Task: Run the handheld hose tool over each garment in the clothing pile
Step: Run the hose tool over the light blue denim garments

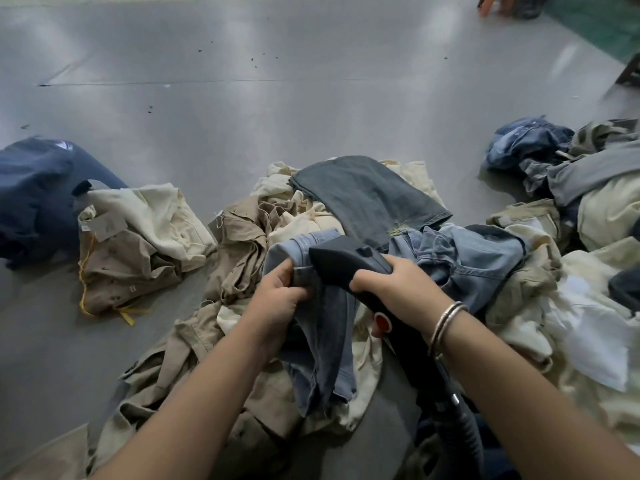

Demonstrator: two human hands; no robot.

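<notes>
While both hands were occupied, the hose tool (349,263) sat against blue jeans (322,327) atop the clothing pile (263,220).
Left hand (277,292) pinched the jeans' hem; right hand (391,289) gripped the tool's handle, hose (464,427) trailing down over the grey floor (277,98).

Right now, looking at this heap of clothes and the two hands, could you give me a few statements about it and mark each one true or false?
1. The right hand grips the black hose tool. True.
2. The left hand lies flat on the floor. False: it pinches the blue denim garment.
3. A bracelet sits on the right wrist. True.
4. The tool's head touches the dark grey jeans. False: it is at the blue denim garment.
5. The tool carries a red button. True.
</notes>
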